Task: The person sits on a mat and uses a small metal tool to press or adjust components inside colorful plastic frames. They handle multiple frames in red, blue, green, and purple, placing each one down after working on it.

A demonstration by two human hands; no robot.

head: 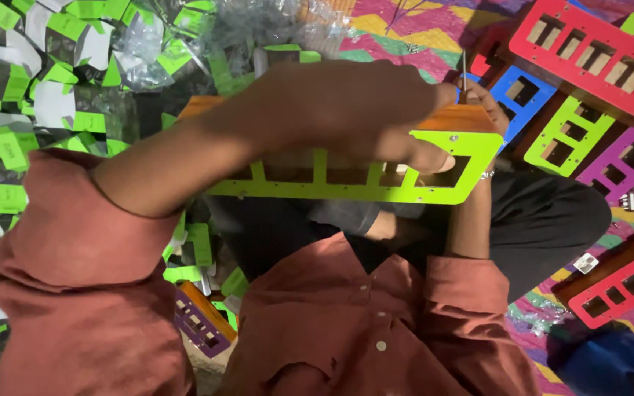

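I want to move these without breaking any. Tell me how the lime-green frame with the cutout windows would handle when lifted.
The lime-green frame looks stiff: it stays flat under the left hand. Probably light, being thin and mostly openings. Its narrow bars may snap if twisted.

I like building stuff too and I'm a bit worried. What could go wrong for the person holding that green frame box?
The left hand lies over the green frame box, hiding much of it, so the thin metal tool in the right hand might slip and poke a finger. The box rests on the lap, not on a firm surface, so it could tip. Loose green and white paper scraps nearby could hide any small part that drops.
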